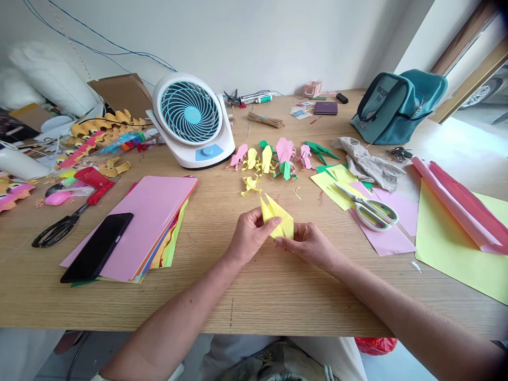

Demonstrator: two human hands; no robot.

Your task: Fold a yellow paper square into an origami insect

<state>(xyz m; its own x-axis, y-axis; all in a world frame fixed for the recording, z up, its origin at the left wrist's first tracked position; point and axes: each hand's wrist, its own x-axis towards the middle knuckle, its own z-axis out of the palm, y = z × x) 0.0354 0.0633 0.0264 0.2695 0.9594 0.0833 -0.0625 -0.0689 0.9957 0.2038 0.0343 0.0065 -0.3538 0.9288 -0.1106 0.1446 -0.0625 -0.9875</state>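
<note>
Between both hands, a little above the table's front half, is a folded piece of yellow paper point(286, 218) with two pointed tips at its upper left. My left hand point(251, 233) pinches its left side, thumb lying across the front. My right hand point(305, 243) grips the lower right corner between thumb and fingers. Just beyond the hands stand several folded paper frogs: a small yellow one point(251, 185) is nearest, with pink point(284, 151), yellow point(267, 159) and green point(320, 151) ones behind it. A thin yellow paper scrap point(297, 192) lies near them.
On the left, a black phone point(97, 247) lies on stacked coloured paper point(159, 198), beside black-handled scissors point(59, 228). A white fan point(190, 119) stands behind. To the right are white-handled scissors point(377, 212), yellow sheets point(448, 254), rolled pink paper point(456, 206), a grey cloth point(369, 159) and a teal bag point(397, 106).
</note>
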